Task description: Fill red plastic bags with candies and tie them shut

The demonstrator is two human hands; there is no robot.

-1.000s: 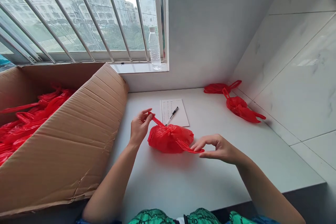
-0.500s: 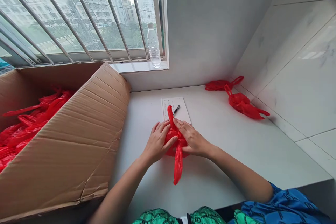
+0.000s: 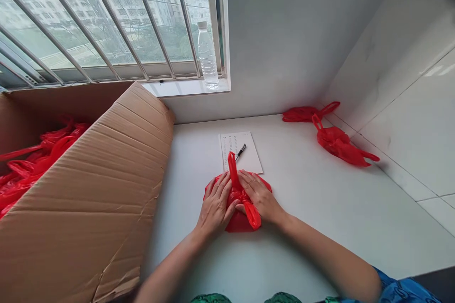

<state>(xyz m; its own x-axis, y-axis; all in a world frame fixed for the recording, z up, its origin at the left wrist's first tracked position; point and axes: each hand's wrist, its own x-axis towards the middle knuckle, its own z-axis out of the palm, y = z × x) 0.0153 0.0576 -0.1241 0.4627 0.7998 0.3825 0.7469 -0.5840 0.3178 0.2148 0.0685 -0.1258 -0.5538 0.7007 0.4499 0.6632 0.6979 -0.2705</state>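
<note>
The open left hand (image 3: 215, 208) and right hand (image 3: 259, 197) press flat on the red bag (image 3: 237, 222), on the table (image 3: 320, 208) just below the paper (image 3: 244, 153). Its near handle (image 3: 253, 215), earlier stretched out, now folds back over it; the hands hide the bag's middle.

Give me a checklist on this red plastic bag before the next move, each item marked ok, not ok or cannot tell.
1. Both hands on the bag: ok. The left hand and right hand press on the red plastic bag.
2. Handles in view: ok. One handle stands up between the hands; the other lies beside the right hand.
3. Upright handle off the sheet of paper: cannot tell. From this view, its tip overlaps the sheet's lower edge.
4. Pen apart from the bag: ok. The pen lies on the sheet.
5. Bag's contents: cannot tell. The red plastic hides them.
</note>
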